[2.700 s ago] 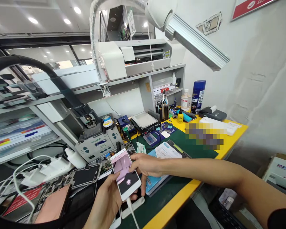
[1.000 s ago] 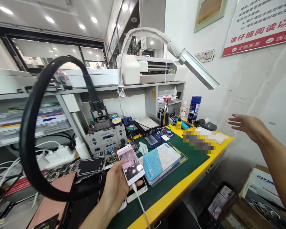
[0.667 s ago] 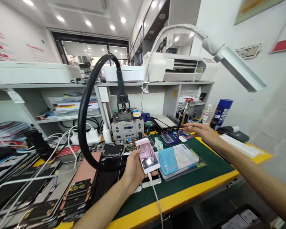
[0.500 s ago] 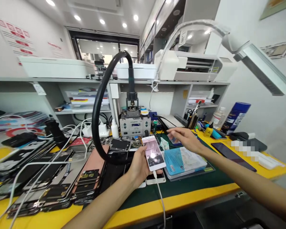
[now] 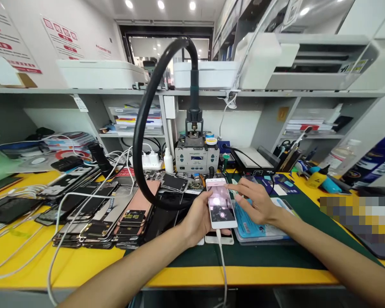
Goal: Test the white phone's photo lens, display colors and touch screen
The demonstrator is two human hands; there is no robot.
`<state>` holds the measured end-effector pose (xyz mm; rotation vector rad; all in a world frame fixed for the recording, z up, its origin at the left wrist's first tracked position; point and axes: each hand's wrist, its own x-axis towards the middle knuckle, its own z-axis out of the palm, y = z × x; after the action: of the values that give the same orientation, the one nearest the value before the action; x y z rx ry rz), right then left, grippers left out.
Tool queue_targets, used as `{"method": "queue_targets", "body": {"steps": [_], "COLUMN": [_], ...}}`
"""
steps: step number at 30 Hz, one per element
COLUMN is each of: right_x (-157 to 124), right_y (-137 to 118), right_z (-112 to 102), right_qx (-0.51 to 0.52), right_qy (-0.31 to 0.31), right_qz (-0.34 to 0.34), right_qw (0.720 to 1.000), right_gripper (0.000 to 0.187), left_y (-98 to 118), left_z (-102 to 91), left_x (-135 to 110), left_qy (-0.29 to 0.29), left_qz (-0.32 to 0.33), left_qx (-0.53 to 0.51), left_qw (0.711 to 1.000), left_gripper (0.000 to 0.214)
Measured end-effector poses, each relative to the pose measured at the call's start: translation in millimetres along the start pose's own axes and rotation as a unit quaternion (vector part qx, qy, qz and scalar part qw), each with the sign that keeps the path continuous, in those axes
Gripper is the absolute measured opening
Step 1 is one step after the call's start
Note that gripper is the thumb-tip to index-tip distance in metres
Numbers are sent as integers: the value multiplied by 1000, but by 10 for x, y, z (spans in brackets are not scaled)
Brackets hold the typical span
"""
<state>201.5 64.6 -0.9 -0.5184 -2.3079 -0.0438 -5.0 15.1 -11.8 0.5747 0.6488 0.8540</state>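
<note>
A white smartphone (image 5: pixel 220 201) is held tilted up toward me in my left hand (image 5: pixel 196 219), whose thumb lies along its left edge. On its lit screen is a picture with a round button near the bottom. A white cable (image 5: pixel 223 261) is plugged into its lower end and hangs over the table edge. My right hand (image 5: pixel 255 200) has its index finger stretched to the upper right of the screen; whether the tip touches is hard to tell. It holds nothing. Another white phone (image 5: pixel 211 238) lies beneath, and a blue-and-white packet (image 5: pixel 246 221) sits below my right hand.
Stacks of phone screens (image 5: pixel 133 214) and loose white cables (image 5: pixel 59 248) cover the left side. A thick black hose (image 5: pixel 140 128) arches up from the grey rework station (image 5: pixel 197 159). Bottles, including a yellow one (image 5: pixel 317 177), stand at the right on the yellow table (image 5: pixel 176 276).
My right hand has moved in from the right, bringing its index finger to the phone's upper edge. The view has turned and shifted. My left hand still holds the phone.
</note>
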Motion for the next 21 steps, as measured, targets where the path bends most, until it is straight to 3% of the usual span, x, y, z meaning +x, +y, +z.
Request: {"method": "queue_targets", "body": {"steps": [3,8,12,16,21], "right_x": [-18,-30,-61,-87,-79], "right_y": [-25,-16,11,-3,-55], "right_z": [19,14,7,14,20], "right_qx": [-45,-42,-53,-48,-71], "right_qy": [-46,-15,-37,28,-12], "right_qz": [-15,-7,-14,-25,-26], "right_qw": [998,999,998,998,997], "right_gripper": [33,33,31,32,32], "left_y": [-6,-17,-26,-19,-7], "left_z": [13,9,7,48,103], "left_x": [-5,-6,-8,-21,-36], "left_qy": [10,9,14,22,44], "left_qz": [4,4,7,7,6], "left_qx": [2,-4,-4,-10,-3], "left_qw": [1000,1000,1000,1000,999], "left_gripper": [46,46,46,46,44]}}
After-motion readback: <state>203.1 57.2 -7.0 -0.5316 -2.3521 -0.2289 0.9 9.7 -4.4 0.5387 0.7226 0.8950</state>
